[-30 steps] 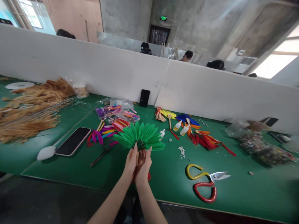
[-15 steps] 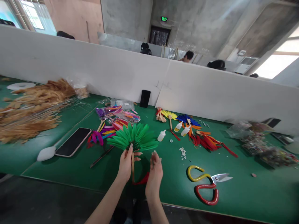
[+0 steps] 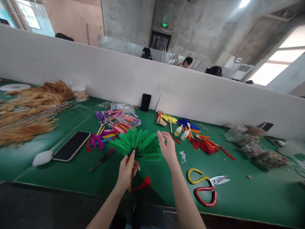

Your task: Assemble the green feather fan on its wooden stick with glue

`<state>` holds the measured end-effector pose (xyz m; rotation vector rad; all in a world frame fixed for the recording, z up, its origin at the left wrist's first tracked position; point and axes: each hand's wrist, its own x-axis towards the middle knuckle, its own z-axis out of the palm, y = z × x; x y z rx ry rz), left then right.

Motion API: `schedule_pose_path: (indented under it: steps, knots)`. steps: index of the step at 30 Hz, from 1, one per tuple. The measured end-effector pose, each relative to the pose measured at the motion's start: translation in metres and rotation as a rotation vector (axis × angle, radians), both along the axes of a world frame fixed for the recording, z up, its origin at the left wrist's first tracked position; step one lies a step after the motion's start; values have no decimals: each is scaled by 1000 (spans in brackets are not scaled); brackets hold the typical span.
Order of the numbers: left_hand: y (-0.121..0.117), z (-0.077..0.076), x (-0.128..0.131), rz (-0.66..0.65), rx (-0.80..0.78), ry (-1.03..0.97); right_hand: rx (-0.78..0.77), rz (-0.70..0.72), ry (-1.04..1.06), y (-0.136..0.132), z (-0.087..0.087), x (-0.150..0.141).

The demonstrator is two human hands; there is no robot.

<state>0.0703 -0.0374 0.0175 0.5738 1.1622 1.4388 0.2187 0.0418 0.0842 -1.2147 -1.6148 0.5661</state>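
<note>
A green feather fan point(image 3: 134, 140) is spread out in front of me, its feathers fanned upward and to the sides. My left hand point(image 3: 127, 170) is closed around the top of its wooden handle point(image 3: 131, 183), thumb at the base of the feathers. A red tassel point(image 3: 145, 183) hangs off to the right from the handle's lower end. At the fan's right side, my right hand point(image 3: 166, 146) pinches the tip of one green feather. A gap shows between that feather and the lower ones.
Scissors point(image 3: 209, 186) with yellow and red handles lie at right, near white beads point(image 3: 182, 156). Two glue bottles point(image 3: 185, 134) stand by a yellow feather fan point(image 3: 169, 119). Left are a phone point(image 3: 71, 146), bagged colored feathers point(image 3: 119, 119) and brown fibers point(image 3: 35, 111). A white partition point(image 3: 114, 76) runs behind.
My right hand has moved up and right from beside the handle to the feather's tip, now covering a small white bottle. The fan's right feathers have parted, and its handle tilts more.
</note>
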Motion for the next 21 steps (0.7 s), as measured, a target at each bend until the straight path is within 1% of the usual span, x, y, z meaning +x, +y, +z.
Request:
schedule_pose_path:
  steps: [3,6,12,17,19,21]
  knots:
    - [0,1,0,12,0,-7,57,-3,-61,1,-4,-9]
    - [1,4,0,28,10,-4,113,-15,-78,-1,-10,-13]
    - [3,6,-3,56,37,11,161,-72,-139,-5,-15,-14]
    - [4,5,-4,63,36,78,259,-117,-169,-6,-18,-12]
    - [3,4,-4,74,37,109,256,-123,-155,-5,-17,-10]
    - [2,3,-3,78,41,129,215,-122,-129,-3,-13,-9]
